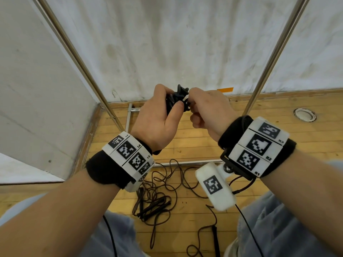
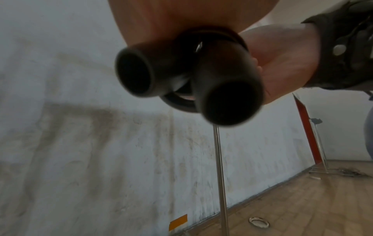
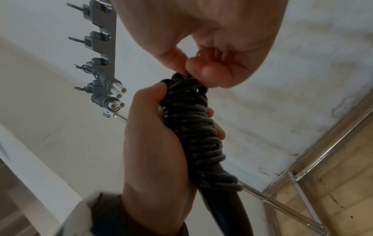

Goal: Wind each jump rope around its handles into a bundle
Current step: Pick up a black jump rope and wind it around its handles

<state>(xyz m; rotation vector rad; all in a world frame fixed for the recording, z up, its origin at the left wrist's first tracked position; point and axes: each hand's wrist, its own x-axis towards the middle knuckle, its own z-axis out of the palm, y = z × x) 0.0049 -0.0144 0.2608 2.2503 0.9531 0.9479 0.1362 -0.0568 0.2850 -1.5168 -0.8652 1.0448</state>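
A black jump rope bundle [image 1: 179, 93], its cord coiled tightly round two handles, is held up in front of the wall. My left hand [image 1: 157, 112] grips the coils [image 3: 193, 127] from the side, thumb across the front. At the top of the bundle my right hand [image 1: 193, 104] pinches the cord between thumb and curled fingers [image 3: 193, 70]. In the left wrist view the two black handle ends [image 2: 230, 102] stick out below my palm. Where the cord's end lies is hidden under my right fingers.
Loose dark jump ropes [image 1: 157, 193] with black handles [image 1: 154, 208] lie tangled on the wooden floor between my knees. Two slanted metal poles [image 1: 274, 56] flank my hands. A hook rack [image 3: 105, 39] holds grey wound bundles with white handles [image 3: 109, 95].
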